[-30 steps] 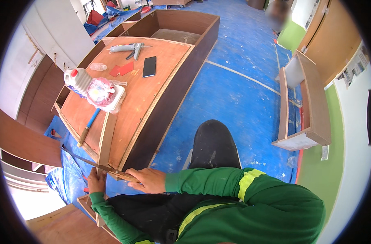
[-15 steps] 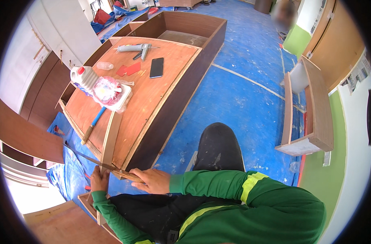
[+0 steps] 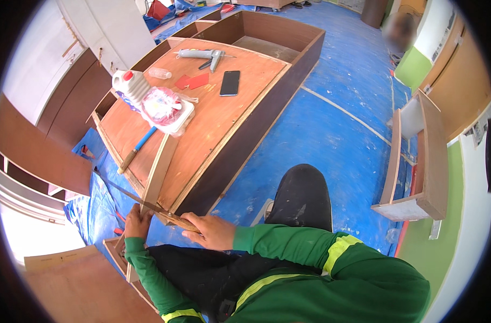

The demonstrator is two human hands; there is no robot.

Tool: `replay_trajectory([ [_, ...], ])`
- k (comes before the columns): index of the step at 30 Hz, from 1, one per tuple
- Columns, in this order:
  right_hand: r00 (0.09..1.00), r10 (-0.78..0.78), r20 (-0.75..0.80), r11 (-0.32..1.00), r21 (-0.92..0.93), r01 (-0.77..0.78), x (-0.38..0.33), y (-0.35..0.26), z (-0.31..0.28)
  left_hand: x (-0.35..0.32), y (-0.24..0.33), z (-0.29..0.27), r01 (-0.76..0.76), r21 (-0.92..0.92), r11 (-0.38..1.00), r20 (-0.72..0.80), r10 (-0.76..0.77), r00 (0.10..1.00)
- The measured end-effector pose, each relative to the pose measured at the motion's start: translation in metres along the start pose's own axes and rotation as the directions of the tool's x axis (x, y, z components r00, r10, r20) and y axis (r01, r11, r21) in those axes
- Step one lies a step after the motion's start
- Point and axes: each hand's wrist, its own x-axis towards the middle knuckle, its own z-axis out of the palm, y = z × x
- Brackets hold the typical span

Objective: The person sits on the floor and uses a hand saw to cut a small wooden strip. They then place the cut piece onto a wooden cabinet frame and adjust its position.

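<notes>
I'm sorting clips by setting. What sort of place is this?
Probably a room under renovation: blue floor sheeting, a caulking gun on a wooden cabinet, and a handsaw in the right hand.

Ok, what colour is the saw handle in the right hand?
The saw handle is light brown; it shows best in the head view.

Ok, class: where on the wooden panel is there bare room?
Widest: the panel below the phone, between the wooden strip and its right edge. Narrower: between that strip and the blue-ended tool. Crowded: the left, where the jug and plastic bag sit together.
</notes>
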Motion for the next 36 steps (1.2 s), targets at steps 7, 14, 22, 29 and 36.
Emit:
replay_trajectory([
  [7,0.996,-0.077,-0.049,0.997,-0.011,0.077,0.002,0.011,0.005,0.006,-0.007,0.004,-0.017,-0.055,0.998,0.008,0.018,1.000],
  [14,1.000,-0.030,-0.010,0.999,-0.041,0.030,0.000,0.003,0.001,0.003,0.000,0.003,0.018,-0.076,0.997,0.000,-0.018,1.000],
  [22,0.999,-0.019,-0.049,0.999,0.038,0.021,0.002,0.002,-0.001,0.003,-0.014,-0.028,0.317,-0.149,0.937,0.372,-0.244,0.896],
  [29,1.000,0.001,0.027,1.000,0.002,-0.001,0.005,0.002,-0.005,-0.004,-0.025,-0.026,0.611,-0.490,0.622,0.654,-0.201,0.729],
  [36,0.995,0.012,0.094,0.997,0.077,-0.019,0.002,-0.013,-0.012,0.001,-0.031,-0.018,0.670,-0.217,0.710,0.694,-0.371,0.617],
])
